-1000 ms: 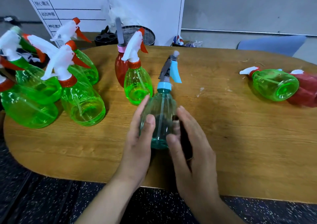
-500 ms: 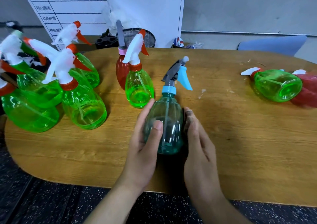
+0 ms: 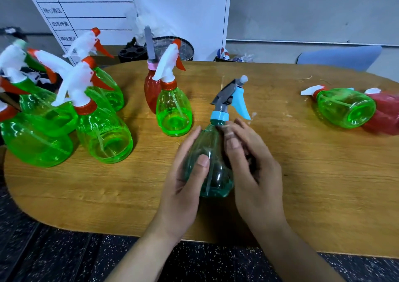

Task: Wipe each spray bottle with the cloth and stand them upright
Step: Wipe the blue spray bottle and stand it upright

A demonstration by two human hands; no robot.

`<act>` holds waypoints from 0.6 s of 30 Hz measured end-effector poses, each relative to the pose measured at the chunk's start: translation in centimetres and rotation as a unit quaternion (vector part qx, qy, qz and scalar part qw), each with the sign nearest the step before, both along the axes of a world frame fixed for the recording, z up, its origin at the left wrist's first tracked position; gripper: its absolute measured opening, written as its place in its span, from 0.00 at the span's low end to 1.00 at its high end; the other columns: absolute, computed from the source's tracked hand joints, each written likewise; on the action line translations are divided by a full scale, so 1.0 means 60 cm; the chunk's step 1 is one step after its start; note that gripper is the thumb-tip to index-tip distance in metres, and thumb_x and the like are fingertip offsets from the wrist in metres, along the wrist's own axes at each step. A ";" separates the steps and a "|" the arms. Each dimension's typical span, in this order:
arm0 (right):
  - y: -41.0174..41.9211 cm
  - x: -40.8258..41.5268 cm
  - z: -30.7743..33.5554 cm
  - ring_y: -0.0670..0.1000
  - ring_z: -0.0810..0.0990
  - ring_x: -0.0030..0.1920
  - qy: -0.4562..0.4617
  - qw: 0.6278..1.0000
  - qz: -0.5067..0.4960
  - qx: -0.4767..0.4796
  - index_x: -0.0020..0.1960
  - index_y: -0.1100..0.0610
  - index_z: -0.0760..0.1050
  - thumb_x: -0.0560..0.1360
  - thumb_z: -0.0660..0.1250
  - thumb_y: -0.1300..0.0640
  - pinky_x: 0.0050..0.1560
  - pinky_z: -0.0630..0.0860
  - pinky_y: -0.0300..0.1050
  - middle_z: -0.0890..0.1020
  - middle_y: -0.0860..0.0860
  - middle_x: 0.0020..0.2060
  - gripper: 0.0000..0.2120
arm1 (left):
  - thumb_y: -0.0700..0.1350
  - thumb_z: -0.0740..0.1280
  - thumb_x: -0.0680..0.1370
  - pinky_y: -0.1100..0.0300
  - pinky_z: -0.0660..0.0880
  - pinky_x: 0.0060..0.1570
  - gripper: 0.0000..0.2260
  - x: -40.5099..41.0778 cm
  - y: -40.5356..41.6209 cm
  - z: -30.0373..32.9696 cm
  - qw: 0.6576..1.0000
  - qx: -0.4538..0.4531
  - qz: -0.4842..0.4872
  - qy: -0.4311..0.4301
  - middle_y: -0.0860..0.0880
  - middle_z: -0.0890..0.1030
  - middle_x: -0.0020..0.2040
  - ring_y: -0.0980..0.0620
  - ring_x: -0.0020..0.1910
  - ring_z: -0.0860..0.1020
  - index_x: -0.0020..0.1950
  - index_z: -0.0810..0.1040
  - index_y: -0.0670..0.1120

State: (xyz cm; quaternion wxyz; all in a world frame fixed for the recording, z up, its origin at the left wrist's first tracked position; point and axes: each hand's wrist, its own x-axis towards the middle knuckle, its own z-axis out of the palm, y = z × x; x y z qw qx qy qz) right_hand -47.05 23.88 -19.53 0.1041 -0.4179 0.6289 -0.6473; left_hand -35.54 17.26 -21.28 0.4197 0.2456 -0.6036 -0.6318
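Your left hand (image 3: 183, 186) cups the teal bottle (image 3: 210, 163), thumb across its front. Your right hand (image 3: 254, 173) curls around its other side, fingers at the neck.

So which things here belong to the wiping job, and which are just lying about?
Job:
teal bottle, held by left hand and right hand
lying green bottle
lying red bottle
upright green bottles

Lying about:
wire basket
blue chair

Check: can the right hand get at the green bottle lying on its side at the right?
Probably yes. The right hand is busy on the teal bottle, but only bare table lies between it and the lying green bottle.
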 end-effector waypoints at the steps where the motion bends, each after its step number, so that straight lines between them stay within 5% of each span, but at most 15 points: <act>1: -0.001 -0.002 -0.001 0.41 0.76 0.72 -0.077 0.997 0.013 -0.009 0.69 0.50 0.81 0.85 0.63 0.50 0.73 0.73 0.44 0.82 0.44 0.68 0.16 | 0.47 0.64 0.84 0.60 0.73 0.73 0.21 0.001 0.001 -0.002 1.000 -0.003 0.002 -0.005 0.58 0.78 0.74 0.57 0.76 0.74 0.78 0.72 0.54; 4: 0.013 0.022 -0.015 0.38 0.75 0.72 -0.111 0.993 0.027 0.012 0.73 0.47 0.77 0.85 0.61 0.49 0.74 0.71 0.40 0.80 0.37 0.68 0.18 | 0.50 0.63 0.83 0.59 0.77 0.68 0.22 0.003 -0.004 0.000 0.999 0.024 0.022 0.011 0.58 0.81 0.71 0.56 0.73 0.78 0.78 0.71 0.57; 8: 0.035 0.049 -0.031 0.43 0.68 0.78 0.137 0.990 0.004 0.038 0.76 0.43 0.72 0.86 0.62 0.49 0.74 0.68 0.36 0.70 0.44 0.79 0.19 | 0.56 0.65 0.85 0.60 0.77 0.68 0.20 0.002 -0.005 0.014 0.998 0.045 0.033 0.021 0.57 0.82 0.70 0.56 0.70 0.80 0.78 0.71 0.59; 11: 0.023 0.029 -0.024 0.48 0.69 0.79 0.196 0.981 0.011 0.010 0.75 0.49 0.75 0.85 0.63 0.51 0.76 0.69 0.43 0.70 0.48 0.79 0.19 | 0.56 0.66 0.85 0.54 0.77 0.71 0.20 0.001 -0.004 0.014 0.999 0.038 0.018 0.015 0.56 0.81 0.71 0.54 0.72 0.79 0.78 0.72 0.57; 13: 0.010 0.013 -0.013 0.45 0.71 0.77 0.131 0.991 -0.006 0.004 0.74 0.49 0.76 0.85 0.63 0.52 0.75 0.69 0.42 0.74 0.47 0.76 0.18 | 0.55 0.68 0.83 0.47 0.73 0.75 0.22 0.004 -0.003 0.006 1.000 0.020 0.013 0.003 0.56 0.78 0.75 0.52 0.76 0.75 0.77 0.73 0.57; 15: -0.001 0.003 -0.003 0.45 0.76 0.73 -0.026 1.000 0.007 -0.015 0.71 0.50 0.79 0.86 0.62 0.53 0.74 0.73 0.47 0.81 0.45 0.70 0.16 | 0.56 0.67 0.80 0.47 0.72 0.76 0.24 0.005 -0.002 0.001 1.000 0.009 0.003 -0.010 0.56 0.77 0.76 0.53 0.77 0.74 0.76 0.75 0.59; 18: -0.003 0.008 0.002 0.50 0.83 0.64 -0.253 0.964 0.081 -0.022 0.66 0.54 0.82 0.88 0.57 0.55 0.62 0.80 0.42 0.87 0.49 0.60 0.16 | 0.58 0.68 0.79 0.40 0.72 0.75 0.21 0.006 -0.003 0.001 1.000 0.031 -0.004 0.002 0.53 0.79 0.75 0.50 0.75 0.76 0.73 0.77 0.65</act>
